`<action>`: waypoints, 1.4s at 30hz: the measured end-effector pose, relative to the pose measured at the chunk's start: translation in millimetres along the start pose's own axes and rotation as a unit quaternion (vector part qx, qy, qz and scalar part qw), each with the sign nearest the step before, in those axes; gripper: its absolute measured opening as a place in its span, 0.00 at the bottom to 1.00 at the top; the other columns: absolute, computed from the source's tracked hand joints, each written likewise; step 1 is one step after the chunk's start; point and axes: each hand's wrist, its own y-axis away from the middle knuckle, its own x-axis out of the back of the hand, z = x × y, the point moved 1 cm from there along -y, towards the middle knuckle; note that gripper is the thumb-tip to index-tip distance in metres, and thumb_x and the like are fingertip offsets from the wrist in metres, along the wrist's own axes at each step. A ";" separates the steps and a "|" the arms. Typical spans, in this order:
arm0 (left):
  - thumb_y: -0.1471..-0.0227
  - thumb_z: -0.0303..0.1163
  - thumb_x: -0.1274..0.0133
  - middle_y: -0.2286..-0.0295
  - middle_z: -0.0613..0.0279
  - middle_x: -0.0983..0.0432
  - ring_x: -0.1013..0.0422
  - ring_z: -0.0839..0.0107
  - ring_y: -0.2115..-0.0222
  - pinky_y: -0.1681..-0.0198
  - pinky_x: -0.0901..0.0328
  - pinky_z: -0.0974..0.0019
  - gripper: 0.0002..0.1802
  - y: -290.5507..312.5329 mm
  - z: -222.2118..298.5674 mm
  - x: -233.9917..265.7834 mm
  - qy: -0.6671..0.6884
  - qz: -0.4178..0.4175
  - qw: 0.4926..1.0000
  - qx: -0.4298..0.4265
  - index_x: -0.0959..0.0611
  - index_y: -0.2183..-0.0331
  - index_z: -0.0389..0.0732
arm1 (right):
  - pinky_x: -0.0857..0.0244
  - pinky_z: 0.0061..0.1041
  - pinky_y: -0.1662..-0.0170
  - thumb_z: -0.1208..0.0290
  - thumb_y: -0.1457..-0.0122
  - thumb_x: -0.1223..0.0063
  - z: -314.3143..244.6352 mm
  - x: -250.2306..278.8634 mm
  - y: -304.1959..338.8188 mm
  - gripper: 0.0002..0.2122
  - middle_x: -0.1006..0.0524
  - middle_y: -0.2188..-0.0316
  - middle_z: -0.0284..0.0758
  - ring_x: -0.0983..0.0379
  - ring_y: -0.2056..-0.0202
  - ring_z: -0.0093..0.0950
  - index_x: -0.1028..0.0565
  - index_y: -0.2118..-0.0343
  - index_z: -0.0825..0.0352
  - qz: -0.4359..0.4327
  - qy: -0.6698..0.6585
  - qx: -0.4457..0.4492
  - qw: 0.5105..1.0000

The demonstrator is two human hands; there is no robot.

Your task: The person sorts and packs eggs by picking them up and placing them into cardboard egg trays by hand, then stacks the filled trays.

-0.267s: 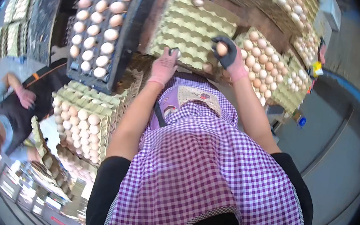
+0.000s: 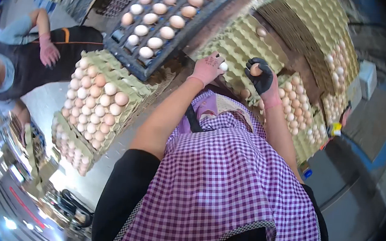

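Note:
My left hand, in a pink glove, is closed on a white egg at the near left side of a pale green egg tray. Over the same tray's right side, my right hand is turned with its dark-coated glove palm up. Its fingers are curled round a light brown egg. Most of the tray's cups hold nothing. One loose egg lies at its far edge, and another egg shows at its near edge between my hands.
On the left runs a dark roller conveyor carrying rows of eggs. Below it stands a stack of filled egg trays. More egg-filled trays lie at right, near stacked empty trays. A co-worker's gloved hand is at far left.
The view has swung, so the conveyor and trays appear further right. Both hands still hold eggs; the left hand's white egg now shows more plainly.

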 end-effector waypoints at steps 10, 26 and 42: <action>0.50 0.48 0.41 0.54 0.45 0.22 0.27 0.46 0.52 0.48 0.33 0.51 0.30 59.6 -73.3 269.2 -0.035 0.241 0.917 0.316 0.22 0.50 0.39 | 0.32 0.39 0.51 0.60 0.46 0.41 -38.4 -249.3 -68.1 0.23 0.24 0.57 0.45 0.26 0.54 0.44 0.29 0.50 0.66 -0.247 0.497 0.317 0.770; 0.50 0.45 0.44 0.42 0.33 0.38 0.40 0.37 0.40 0.38 0.41 0.47 0.39 -14.8 -206.1 274.1 0.026 0.072 0.900 0.428 0.32 0.42 0.32 | 0.41 0.37 0.49 0.49 0.50 0.37 25.5 -356.5 -78.2 0.21 0.26 0.57 0.34 0.35 0.50 0.34 0.24 0.59 0.59 -0.295 0.753 0.399 0.432; 0.40 0.54 0.53 0.42 0.34 0.37 0.39 0.40 0.41 0.36 0.45 0.48 0.42 -76.1 19.1 -3.4 0.021 -0.132 0.989 0.066 0.39 0.37 0.33 | 0.37 0.35 0.45 0.65 0.41 0.45 13.6 93.3 35.6 0.21 0.25 0.51 0.47 0.29 0.49 0.40 0.30 0.48 0.74 0.324 0.144 -0.056 0.933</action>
